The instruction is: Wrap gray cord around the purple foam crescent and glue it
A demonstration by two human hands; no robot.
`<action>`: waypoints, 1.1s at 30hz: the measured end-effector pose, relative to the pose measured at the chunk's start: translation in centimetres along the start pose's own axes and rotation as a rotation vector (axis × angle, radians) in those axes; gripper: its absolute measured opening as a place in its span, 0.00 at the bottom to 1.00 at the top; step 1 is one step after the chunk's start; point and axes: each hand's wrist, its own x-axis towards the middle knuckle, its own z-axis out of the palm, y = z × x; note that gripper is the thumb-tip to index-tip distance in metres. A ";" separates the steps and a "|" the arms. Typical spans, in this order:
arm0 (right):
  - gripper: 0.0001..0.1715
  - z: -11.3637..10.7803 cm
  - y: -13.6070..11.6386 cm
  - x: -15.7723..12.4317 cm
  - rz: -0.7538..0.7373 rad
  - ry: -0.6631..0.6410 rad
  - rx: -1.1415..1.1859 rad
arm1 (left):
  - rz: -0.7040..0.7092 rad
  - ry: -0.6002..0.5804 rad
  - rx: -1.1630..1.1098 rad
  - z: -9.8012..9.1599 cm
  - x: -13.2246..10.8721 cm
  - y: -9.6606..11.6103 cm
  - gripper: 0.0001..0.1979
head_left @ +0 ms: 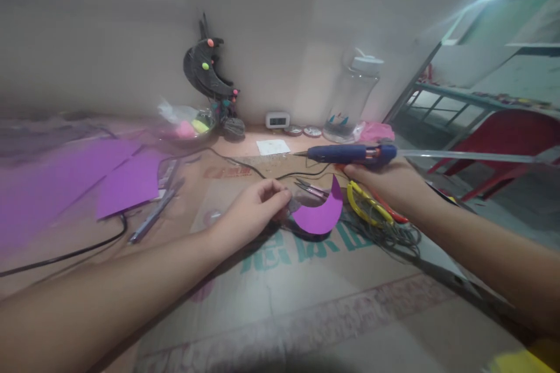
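Between the thumb and fingers of my left hand (258, 204) is one tip of a purple paper crescent (321, 215), held above the printed cardboard (280, 285). My right hand (385, 178) is wrapped round a blue hot glue gun (345, 154), whose nozzle points left. A long clear glue stick (464, 156) sticks out of the gun's rear. Below my right hand lie yellow-handled pliers (370, 207) and a tangle of grey wire (400, 236). Small thread snips (312, 189) rest just behind the crescent.
Purple paper sheets (126, 180) and a pen (155, 213) lie at the left. A dark crescent ornament (201, 73) leans on the wall. A clear bottle (350, 96), a small digital clock (277, 120) and a white card (273, 147) stand or lie at the back. Black cable (236, 160) crosses the table.
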 end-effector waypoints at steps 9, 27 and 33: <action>0.19 5.1 1.5 11.4 -0.012 -0.152 -0.205 | 0.024 -0.019 -0.079 0.0 0.3 -0.6 0.10; 0.22 3.2 2.5 8.3 -0.052 -0.177 -0.353 | 0.054 0.191 -0.233 -0.3 0.5 0.0 0.10; 0.18 1.7 0.3 -1.1 -0.278 -0.306 -0.401 | 0.072 0.246 -0.233 -0.1 0.5 -0.2 0.09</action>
